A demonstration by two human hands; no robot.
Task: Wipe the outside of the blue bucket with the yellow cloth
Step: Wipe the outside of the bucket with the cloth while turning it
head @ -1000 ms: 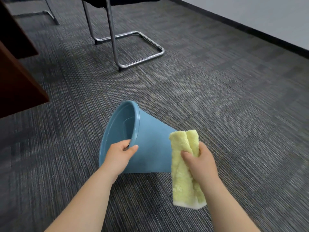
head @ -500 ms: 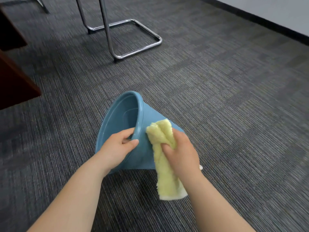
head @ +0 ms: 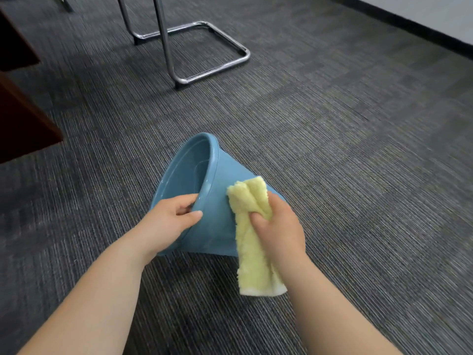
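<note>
- Head view shows a smooth blue plastic bucket (head: pixel 212 201) lying on its side on grey ribbed carpet (head: pixel 345 149), its open mouth turned to the left.
- The left hand (head: pixel 171 221) grips the near rim of the bucket, fingers curled inside and thumb on the outer wall.
- The right hand (head: pixel 277 224) is clenched around a fluffy folded yellow cloth (head: pixel 252 237), pressing its upper end against the bucket's outer wall.
- The cloth's lower end hangs below the hand, over the carpet.
- A chrome tubular chair frame (head: pixel 204 49) stands well beyond the bucket, and dark brown wooden furniture (head: pixel 23 124) sits at the left edge.
</note>
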